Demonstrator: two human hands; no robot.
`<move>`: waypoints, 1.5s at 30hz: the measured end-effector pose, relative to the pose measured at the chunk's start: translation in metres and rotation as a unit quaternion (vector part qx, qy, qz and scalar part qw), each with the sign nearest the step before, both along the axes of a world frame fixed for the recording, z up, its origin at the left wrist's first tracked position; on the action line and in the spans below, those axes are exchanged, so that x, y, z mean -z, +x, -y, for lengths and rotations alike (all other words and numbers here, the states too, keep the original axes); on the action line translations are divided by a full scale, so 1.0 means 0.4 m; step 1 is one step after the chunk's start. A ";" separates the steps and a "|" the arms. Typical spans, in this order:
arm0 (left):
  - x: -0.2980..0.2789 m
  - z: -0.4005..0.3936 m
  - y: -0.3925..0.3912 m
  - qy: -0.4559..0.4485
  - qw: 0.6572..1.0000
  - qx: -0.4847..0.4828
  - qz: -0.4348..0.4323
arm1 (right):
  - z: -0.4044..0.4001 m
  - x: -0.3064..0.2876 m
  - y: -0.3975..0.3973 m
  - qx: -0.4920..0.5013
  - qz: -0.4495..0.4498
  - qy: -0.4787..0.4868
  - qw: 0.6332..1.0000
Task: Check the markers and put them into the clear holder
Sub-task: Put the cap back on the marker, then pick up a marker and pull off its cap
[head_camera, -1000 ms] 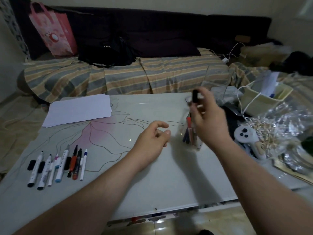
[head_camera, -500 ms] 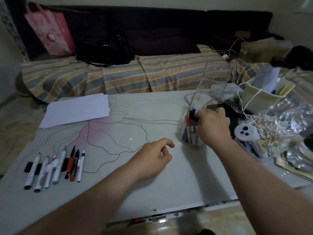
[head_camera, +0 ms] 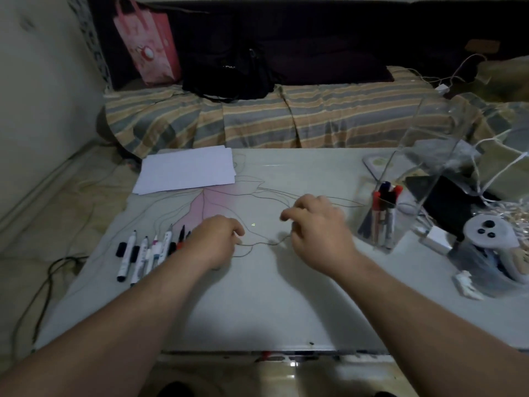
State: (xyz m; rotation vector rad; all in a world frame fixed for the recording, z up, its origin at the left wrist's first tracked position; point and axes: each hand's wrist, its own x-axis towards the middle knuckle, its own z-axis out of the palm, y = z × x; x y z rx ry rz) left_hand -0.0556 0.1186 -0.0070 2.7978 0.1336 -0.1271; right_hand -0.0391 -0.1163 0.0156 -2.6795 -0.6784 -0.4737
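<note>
Since half a second earlier our right hand (head_camera: 317,227) had left the clear holder (head_camera: 383,216) and swung back over the counter (head_camera: 257,305), fingers loosely curled and empty. Our left hand (head_camera: 217,239) had reached the loose markers (head_camera: 148,253), half closed above them; we could not tell if it pinched one. We judged another check was beginning.

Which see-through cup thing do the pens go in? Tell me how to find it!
Start at the pale grey table with the pink flower drawing and look to its right side, past the right hand. The tall clear plastic holder stands there upright, beside a white game controller. Unlike its neighbours, you can see through it to several capped markers standing inside.
</note>
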 end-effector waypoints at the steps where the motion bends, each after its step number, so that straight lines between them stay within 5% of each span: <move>1: 0.002 -0.038 -0.003 0.030 0.999 -0.021 -0.002 | -0.034 0.018 -0.011 -0.022 -0.013 0.002 1.000; 9: 0.040 -0.187 -0.044 0.149 0.984 -0.100 -0.021 | -0.170 0.082 -0.053 -0.102 -0.044 -0.002 0.994; 17: 0.060 -0.147 -0.031 0.135 0.986 -0.096 -0.027 | -0.163 0.087 -0.053 -0.091 -0.079 -0.019 0.993; 27: 0.079 0.002 -0.047 0.023 0.999 -0.007 -0.048 | -0.170 0.125 -0.077 -0.138 -0.295 -0.076 0.942; 37: 0.043 0.070 -0.079 -0.205 0.974 -0.052 -0.083 | -0.149 0.131 -0.066 -0.071 -0.300 -0.062 0.949; 45: 0.017 0.056 -0.073 -0.252 0.955 -0.116 -0.109 | -0.121 0.133 -0.047 0.006 -0.241 -0.096 0.966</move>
